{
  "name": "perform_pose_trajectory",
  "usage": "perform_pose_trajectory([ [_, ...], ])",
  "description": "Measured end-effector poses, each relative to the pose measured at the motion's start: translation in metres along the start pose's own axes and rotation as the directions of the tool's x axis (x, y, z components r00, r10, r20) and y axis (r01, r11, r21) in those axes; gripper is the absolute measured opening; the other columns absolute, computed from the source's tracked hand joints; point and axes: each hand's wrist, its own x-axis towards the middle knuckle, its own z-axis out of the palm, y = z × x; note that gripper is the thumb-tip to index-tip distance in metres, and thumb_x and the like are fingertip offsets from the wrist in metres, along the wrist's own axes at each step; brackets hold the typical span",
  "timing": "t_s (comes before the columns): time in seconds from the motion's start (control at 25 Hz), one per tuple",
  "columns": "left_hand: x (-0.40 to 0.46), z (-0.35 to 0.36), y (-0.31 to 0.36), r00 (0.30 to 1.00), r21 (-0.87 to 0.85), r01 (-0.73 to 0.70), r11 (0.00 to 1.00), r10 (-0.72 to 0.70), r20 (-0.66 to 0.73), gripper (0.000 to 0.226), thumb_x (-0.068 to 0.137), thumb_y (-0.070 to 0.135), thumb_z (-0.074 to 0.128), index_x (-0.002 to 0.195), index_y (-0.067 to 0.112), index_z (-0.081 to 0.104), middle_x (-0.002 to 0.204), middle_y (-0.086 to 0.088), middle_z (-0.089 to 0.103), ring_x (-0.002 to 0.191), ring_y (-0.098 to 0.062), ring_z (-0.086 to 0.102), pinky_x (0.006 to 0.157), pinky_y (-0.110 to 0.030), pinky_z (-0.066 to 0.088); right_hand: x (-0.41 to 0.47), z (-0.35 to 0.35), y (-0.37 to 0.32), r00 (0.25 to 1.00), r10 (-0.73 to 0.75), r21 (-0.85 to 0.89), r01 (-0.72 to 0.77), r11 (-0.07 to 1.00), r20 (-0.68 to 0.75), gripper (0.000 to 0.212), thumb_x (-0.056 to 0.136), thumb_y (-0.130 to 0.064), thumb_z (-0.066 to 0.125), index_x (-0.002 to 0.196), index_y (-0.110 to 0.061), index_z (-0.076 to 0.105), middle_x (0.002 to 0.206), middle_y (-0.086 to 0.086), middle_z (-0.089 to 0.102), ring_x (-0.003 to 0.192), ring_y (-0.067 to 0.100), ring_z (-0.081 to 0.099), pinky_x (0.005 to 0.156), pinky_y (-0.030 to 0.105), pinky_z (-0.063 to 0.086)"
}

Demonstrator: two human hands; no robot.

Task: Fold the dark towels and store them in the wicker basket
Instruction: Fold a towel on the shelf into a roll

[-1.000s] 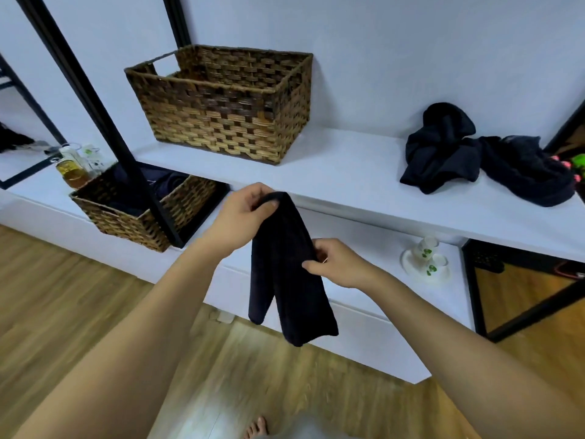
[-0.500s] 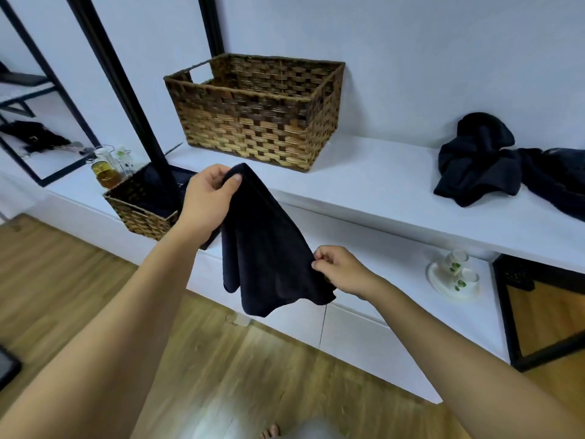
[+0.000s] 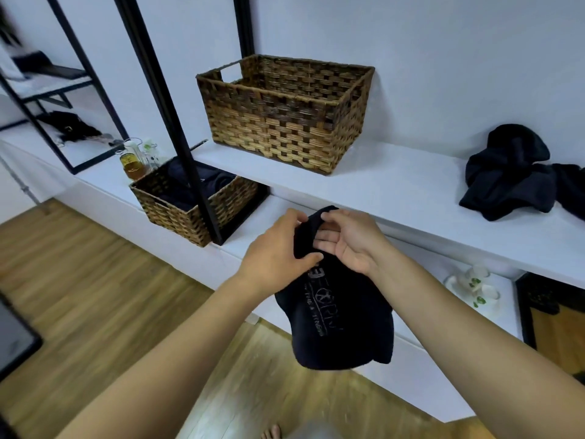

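Dark towel point(image 3: 340, 315) is held mid-air below the shelf point(image 3: 395, 188), top fold pinched by left hand point(image 3: 278, 251) and right hand point(image 3: 348, 242) so halves hang aligned; wicker basket point(image 3: 285, 112) sits above, untouched.

Two wicker baskets show: a large one point(image 3: 285, 112) on the upper shelf point(image 3: 395, 185) and a smaller one point(image 3: 193, 201) on the ledge below. One dark towel point(image 3: 342, 312) hangs between two hands, left point(image 3: 278, 251) and right point(image 3: 351, 239), and one heap of dark towels point(image 3: 512, 175) lies on the shelf; how many it holds cannot be told.
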Motion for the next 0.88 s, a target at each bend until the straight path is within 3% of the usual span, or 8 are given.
perform_pose_trajectory([
  [0.16,0.007,0.004,0.006,0.986,-0.182,-0.031,0.983,0.0,-0.167,0.029,0.092,0.005,0.054,0.116,0.021,0.052,0.107,0.003,0.066,0.096,-0.017,0.063,0.081,-0.034,0.051,-0.013,0.001,-0.004,0.997,-0.071,-0.022,0.072,0.997,0.03,0.01,0.1,0.004,0.052,0.099,-0.003,0.059,0.085,0.018,0.074,0.076,0.028,0.076,0.076,0.038,0.064],
  [0.24,0.014,-0.003,0.002,0.994,-0.301,-0.012,0.953,-0.022,-0.108,0.029,0.092,-0.001,0.049,0.106,0.022,0.057,0.099,0.006,0.067,0.093,-0.012,0.062,0.08,-0.027,0.047,-0.018,-0.004,0.0,0.975,-0.212,-0.215,0.221,0.951,0.062,0.014,0.097,0.005,0.055,0.103,-0.008,0.059,0.093,0.014,0.075,0.086,0.027,0.076,0.085,0.038,0.062],
  [0.28,0.017,-0.008,0.0,0.999,-0.331,0.004,0.944,-0.018,-0.042,0.028,0.094,-0.002,0.048,0.104,0.023,0.059,0.098,0.006,0.068,0.093,-0.012,0.063,0.08,-0.028,0.047,-0.019,-0.009,0.002,0.936,-0.339,-0.419,0.346,0.839,0.095,0.017,0.096,0.002,0.059,0.104,-0.013,0.058,0.093,0.008,0.073,0.086,0.024,0.074,0.085,0.037,0.061],
  [0.36,0.02,-0.016,-0.001,0.994,-0.409,0.044,0.911,0.0,0.107,0.024,0.097,0.001,0.05,0.108,0.021,0.058,0.1,0.001,0.071,0.091,-0.018,0.068,0.081,-0.037,0.054,-0.018,-0.021,0.005,0.811,-0.518,-0.776,0.503,0.382,0.27,0.024,0.093,-0.012,0.067,0.111,-0.025,0.059,0.101,-0.002,0.06,0.093,0.018,0.06,0.085,0.033,0.053],
  [0.44,0.021,-0.024,0.0,0.982,-0.495,0.075,0.866,0.022,0.187,0.021,0.099,0.001,0.052,0.11,0.019,0.05,0.097,0.0,0.074,0.081,-0.023,0.069,0.076,-0.04,0.054,-0.017,-0.027,0.005,0.741,-0.504,-0.821,0.561,0.1,0.445,0.033,0.093,-0.025,0.069,0.125,-0.027,0.061,0.113,-0.006,0.048,0.108,0.014,0.045,0.095,0.029,0.04],
  [0.56,0.022,-0.038,0.004,0.975,-0.577,0.1,0.811,0.036,0.219,0.02,0.099,-0.002,0.054,0.106,0.015,0.046,0.092,-0.005,0.076,0.079,-0.025,0.069,0.074,-0.037,0.053,-0.018,-0.023,0.0,0.759,-0.375,-0.769,0.619,0.16,0.533,0.032,0.094,-0.035,0.068,0.125,-0.031,0.06,0.119,-0.014,0.058,0.115,0.008,0.049,0.103,0.037,0.039],
  [0.72,0.012,-0.049,0.008,0.96,-0.628,0.152,0.763,0.038,0.279,0.011,0.103,0.008,0.054,0.112,0.011,0.048,0.089,-0.002,0.075,0.079,-0.021,0.069,0.069,-0.029,0.053,-0.02,-0.015,0.001,0.736,-0.399,-0.734,0.651,0.194,0.547,0.007,0.098,-0.034,0.062,0.098,-0.027,0.06,0.092,-0.011,0.065,0.086,0.006,0.059,0.077,0.032,0.047],
  [0.88,-0.007,-0.043,-0.009,0.93,-0.686,0.217,0.694,0.067,0.362,0.05,0.09,0.028,0.075,0.128,0.022,0.043,0.118,-0.01,0.069,0.107,-0.026,0.068,0.092,-0.037,0.055,-0.021,-0.015,0.005,0.754,-0.527,-0.728,0.604,0.324,0.392,0.028,0.102,-0.033,0.055,0.075,-0.026,0.055,0.067,-0.014,0.058,0.064,0.005,0.053,0.061,0.023,0.038],
])
